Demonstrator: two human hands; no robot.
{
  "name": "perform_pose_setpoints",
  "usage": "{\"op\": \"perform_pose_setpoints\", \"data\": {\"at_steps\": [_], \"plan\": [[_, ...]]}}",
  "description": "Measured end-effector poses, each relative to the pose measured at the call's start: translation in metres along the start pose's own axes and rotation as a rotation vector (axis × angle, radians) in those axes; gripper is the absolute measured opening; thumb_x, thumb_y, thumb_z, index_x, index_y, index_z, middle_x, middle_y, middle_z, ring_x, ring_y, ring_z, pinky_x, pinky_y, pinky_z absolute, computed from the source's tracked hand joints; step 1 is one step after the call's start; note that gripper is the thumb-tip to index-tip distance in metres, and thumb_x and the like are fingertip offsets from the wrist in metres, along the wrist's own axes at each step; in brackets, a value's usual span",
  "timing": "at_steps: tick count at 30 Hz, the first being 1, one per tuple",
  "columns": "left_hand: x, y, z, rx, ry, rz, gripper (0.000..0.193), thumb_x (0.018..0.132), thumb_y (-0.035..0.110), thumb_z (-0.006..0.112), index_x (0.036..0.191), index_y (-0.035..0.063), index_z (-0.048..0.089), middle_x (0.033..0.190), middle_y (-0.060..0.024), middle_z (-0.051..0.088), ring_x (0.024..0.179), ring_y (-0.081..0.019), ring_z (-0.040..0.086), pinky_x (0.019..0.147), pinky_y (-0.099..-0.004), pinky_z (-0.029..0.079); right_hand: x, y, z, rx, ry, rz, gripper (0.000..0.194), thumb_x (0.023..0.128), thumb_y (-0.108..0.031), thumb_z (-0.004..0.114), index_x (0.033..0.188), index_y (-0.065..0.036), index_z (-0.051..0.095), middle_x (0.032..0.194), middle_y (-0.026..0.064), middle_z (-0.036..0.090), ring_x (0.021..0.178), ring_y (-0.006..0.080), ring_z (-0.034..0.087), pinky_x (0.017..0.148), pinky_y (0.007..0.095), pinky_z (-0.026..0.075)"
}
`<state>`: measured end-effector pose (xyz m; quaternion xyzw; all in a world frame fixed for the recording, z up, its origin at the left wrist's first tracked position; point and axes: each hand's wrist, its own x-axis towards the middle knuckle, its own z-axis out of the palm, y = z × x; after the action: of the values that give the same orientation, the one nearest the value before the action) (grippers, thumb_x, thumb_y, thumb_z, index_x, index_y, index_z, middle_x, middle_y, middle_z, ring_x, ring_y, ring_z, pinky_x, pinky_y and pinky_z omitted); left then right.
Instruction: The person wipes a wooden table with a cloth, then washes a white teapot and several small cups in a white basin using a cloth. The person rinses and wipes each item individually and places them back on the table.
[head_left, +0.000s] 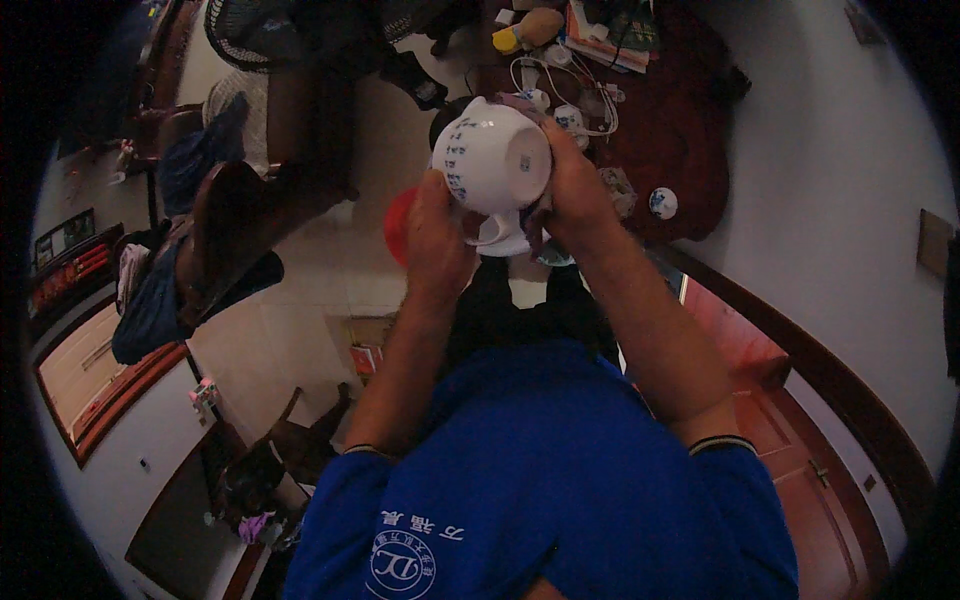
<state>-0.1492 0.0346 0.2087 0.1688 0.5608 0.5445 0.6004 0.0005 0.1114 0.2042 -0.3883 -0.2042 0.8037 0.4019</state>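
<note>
A white porcelain teapot (487, 157) with blue marks is tipped on its side between my hands, its round base turned to the right. My left hand (435, 232) grips its left side, with the thumb on the body. On the other side my right hand (577, 184) holds it through a greyish-purple cloth (538, 221). The loop handle (495, 229) points down towards me. Below the pot, part of a white dish (510, 244) shows, and a red round container (397, 225) is partly hidden behind my left hand.
On the dark red table (675, 142) are blue-and-white cups (570, 118), a small blue-and-white piece (663, 202), a white cable (611, 112), a crumpled plastic bag (619, 191) and books (611, 37). A wooden chair (225, 217) draped with clothes stands left; a door (802, 480) is at lower right.
</note>
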Motion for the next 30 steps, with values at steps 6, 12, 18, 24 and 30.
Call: {"op": "perform_pose_setpoints", "data": {"at_steps": [6, 12, 18, 24, 30], "plan": [[0.011, -0.009, 0.016, -0.158, 0.071, -0.018, 0.049, 0.112, 0.045, 0.039, 0.135, 0.0047, 0.054, 0.129, -0.0130, 0.062, 0.114, -0.0289, 0.063, 0.095, -0.0451, 0.055, 0.002, 0.030, -0.006, 0.139, 0.185, -0.009, 0.052, 0.111, -0.048, 0.038, 0.143, -0.011, 0.055, 0.133, 0.0103, 0.065, 0.117, 0.0245, 0.064, 0.100, 0.0404, 0.053], [0.006, -0.020, 0.019, 0.037, 0.080, 0.061, 0.043, 0.112, 0.038, 0.042, 0.134, 0.0030, 0.054, 0.127, -0.0133, 0.062, 0.113, -0.0274, 0.063, 0.097, -0.0429, 0.053, 0.008, 0.045, -0.021, 0.226, 0.198, 0.061, 0.053, 0.110, -0.050, 0.037, 0.141, -0.010, 0.055, 0.130, 0.0093, 0.066, 0.117, 0.0241, 0.065, 0.102, 0.0408, 0.052], [0.009, -0.017, 0.029, 0.393, 0.094, 0.312, 0.049, 0.114, 0.038, 0.036, 0.134, -0.0011, 0.057, 0.124, -0.0133, 0.064, 0.113, -0.0212, 0.060, 0.102, -0.0350, 0.046, 0.008, 0.038, -0.005, 0.391, 0.172, 0.056, 0.061, 0.108, -0.057, 0.039, 0.143, -0.009, 0.053, 0.136, 0.0115, 0.062, 0.120, 0.0264, 0.063, 0.101, 0.0427, 0.052], [0.015, -0.006, 0.049, 0.262, 0.133, 0.404, 0.043, 0.114, 0.038, 0.038, 0.127, 0.0005, 0.054, 0.115, -0.0119, 0.064, 0.105, -0.0209, 0.062, 0.094, -0.0329, 0.050, 0.010, 0.040, 0.006, 0.480, 0.159, 0.090, 0.058, 0.109, -0.057, 0.039, 0.141, -0.011, 0.054, 0.131, 0.0104, 0.064, 0.116, 0.0259, 0.064, 0.097, 0.0420, 0.054], [0.028, -0.006, 0.029, 0.321, 0.195, 0.439, 0.040, 0.114, 0.036, 0.040, 0.119, -0.0001, 0.055, 0.107, -0.0108, 0.064, 0.098, -0.0189, 0.063, 0.082, -0.0344, 0.052, -0.019, 0.039, 0.014, 0.249, 0.105, 0.178, 0.047, 0.109, -0.050, 0.045, 0.129, -0.010, 0.061, 0.109, 0.0060, 0.070, 0.095, 0.0202, 0.066, 0.081, 0.0362, 0.055]]}}
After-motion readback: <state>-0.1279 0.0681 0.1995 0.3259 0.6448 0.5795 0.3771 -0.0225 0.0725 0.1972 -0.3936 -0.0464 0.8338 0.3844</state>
